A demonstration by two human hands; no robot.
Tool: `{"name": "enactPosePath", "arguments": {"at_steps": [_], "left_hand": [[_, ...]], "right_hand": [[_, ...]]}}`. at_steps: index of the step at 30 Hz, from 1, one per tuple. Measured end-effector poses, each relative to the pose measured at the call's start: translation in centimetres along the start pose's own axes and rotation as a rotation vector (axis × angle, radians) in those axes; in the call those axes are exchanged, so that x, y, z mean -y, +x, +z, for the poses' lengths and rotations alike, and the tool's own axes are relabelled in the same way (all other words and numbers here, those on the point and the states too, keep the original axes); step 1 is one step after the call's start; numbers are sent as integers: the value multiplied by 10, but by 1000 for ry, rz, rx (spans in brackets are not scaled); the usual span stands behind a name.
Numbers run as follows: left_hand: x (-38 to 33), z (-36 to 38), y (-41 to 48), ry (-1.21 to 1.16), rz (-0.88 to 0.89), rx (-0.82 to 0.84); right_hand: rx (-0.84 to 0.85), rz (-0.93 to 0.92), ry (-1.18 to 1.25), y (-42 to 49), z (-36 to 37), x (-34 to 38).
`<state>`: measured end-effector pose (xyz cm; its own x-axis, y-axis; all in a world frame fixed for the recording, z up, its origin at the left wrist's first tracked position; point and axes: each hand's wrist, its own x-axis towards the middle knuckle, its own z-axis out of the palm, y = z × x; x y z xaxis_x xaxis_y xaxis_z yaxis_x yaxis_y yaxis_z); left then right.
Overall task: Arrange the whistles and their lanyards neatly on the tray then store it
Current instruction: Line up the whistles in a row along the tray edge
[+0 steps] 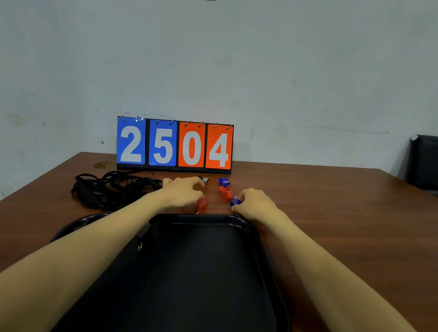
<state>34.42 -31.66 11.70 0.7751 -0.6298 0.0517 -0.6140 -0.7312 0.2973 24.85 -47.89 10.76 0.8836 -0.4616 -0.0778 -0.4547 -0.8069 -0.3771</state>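
Left hand (pixel 182 191): curled over near red whistle (pixel 201 204), grip unclear
Right hand (pixel 255 203): pinching near blue whistle (pixel 235 201)
Loose: far red whistle (pixel 225 192), far blue whistle (pixel 223 181), on table (pixel 340 200)
Lanyards (pixel 110 189): tangled heap beside tray (pixel 259 236)
Progress: no whistle seen in tray; arranging, storing all left

Even, diffuse indoor light; the wall (pixel 296 80) is uniformly lit and shadows are soft. The black tray (pixel 204 217) shows a thin sheen along its far rim. Slight blur softens the red whistle (pixel 201 205) and the blue whistle (pixel 235 201) beyond it. Wide-angle distortion stretches my forearms toward the lower corners.
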Motion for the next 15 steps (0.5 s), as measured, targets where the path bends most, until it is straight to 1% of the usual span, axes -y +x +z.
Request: {"name": "enactPosePath", "arguments": {"at_steps": [2,3,4,7,15], "left_hand": [[3,-6,-4,-46,22,174],[4,-7,-4,-90,27,236],[5,-7,-3,-124,27,260],[7,-2,4,-102,11,212],[1,7,14,-102,-10,170]], "right_hand": [[1,-4,1,0,0,0],[1,-8,-3,-1,0,1],[4,-10,-7,-2,0,2],[4,-16,-10,-4,0,4],[5,-17,-17,-4,1,6]]}}
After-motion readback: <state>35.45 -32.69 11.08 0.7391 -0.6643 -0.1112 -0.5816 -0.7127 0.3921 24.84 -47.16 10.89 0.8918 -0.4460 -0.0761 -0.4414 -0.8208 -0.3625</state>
